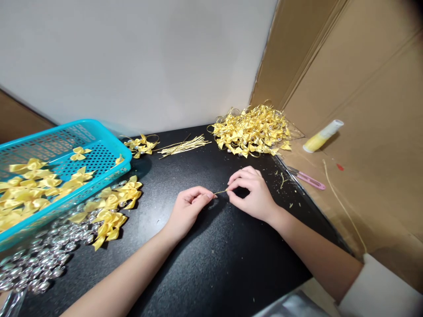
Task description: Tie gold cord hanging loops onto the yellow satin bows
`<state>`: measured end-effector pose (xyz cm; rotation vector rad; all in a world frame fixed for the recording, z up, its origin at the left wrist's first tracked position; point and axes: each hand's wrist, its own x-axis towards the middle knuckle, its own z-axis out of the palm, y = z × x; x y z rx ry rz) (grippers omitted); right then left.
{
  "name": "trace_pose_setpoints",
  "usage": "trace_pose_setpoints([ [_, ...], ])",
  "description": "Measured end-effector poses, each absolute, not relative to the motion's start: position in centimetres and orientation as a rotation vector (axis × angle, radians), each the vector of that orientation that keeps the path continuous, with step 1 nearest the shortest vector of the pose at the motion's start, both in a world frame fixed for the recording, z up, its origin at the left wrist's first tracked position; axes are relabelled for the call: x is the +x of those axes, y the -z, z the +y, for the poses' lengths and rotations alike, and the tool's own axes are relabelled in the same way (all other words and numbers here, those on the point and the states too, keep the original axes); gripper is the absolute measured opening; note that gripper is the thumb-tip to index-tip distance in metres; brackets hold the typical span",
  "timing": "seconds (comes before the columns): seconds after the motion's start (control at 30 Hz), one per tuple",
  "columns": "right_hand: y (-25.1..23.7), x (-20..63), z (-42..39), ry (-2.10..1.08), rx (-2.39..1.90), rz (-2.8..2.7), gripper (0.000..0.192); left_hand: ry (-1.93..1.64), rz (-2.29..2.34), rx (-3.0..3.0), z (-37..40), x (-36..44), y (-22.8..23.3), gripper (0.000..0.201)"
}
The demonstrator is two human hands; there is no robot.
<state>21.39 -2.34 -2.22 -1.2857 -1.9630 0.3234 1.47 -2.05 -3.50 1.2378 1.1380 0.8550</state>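
We are holding a thin gold string [220, 192] between our two hands, just above the black table [205, 264]. Our left hand [189, 209] pinches one end with its fingers pressed together. Our right hand [251, 193] pinches the other end, and its fingers are curled in and pressed on the string too. The string is short and stretched out flat between the two hands.

It looks like we are at the step where we get one string ready, maybe to bend it into a loop. The next move needs small, careful fingers, because the string is so thin and could slip out.

More gold strings [183, 146] lie in a little bunch farther back on the table. Behind our right hand is a big pile of finished bows [254, 130] with loops on them. On the left sits a blue basket [99, 132] with yellow bows inside. Loose yellow bows [112, 209] and shiny clear beads [39, 264] lie beside it. Pink scissors [307, 178] and a yellow tube [322, 135] rest on the cardboard at the right.
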Motion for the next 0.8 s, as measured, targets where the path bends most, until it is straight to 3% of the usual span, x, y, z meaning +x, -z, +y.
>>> trace_pose_setpoints([
  [0.23, 2.1, 21.5, -2.4, -0.371, -1.284, -1.968, 0.008, -0.912, 1.098, 1.187, -1.9, 1.4, 4.2, 0.024],
  [0.47, 2.3, 20.8, -2.8, -0.618, -1.264, -2.039, 0.033, -0.92, 1.09, 1.206, -1.9, 1.3, 3.7, 0.022],
  [0.67, 2.9, 20.0, -2.9, -0.659, -1.231, -1.996, 0.011, -0.917, 1.08, 1.22, -1.9, 1.3, 3.9, 0.022],
  [0.8, 3.2, 19.8, -2.8, -0.646, -1.209, -1.965, 0.007, -0.903, 1.085, 1.222, -1.8, 1.2, 4.2, 0.023],
])
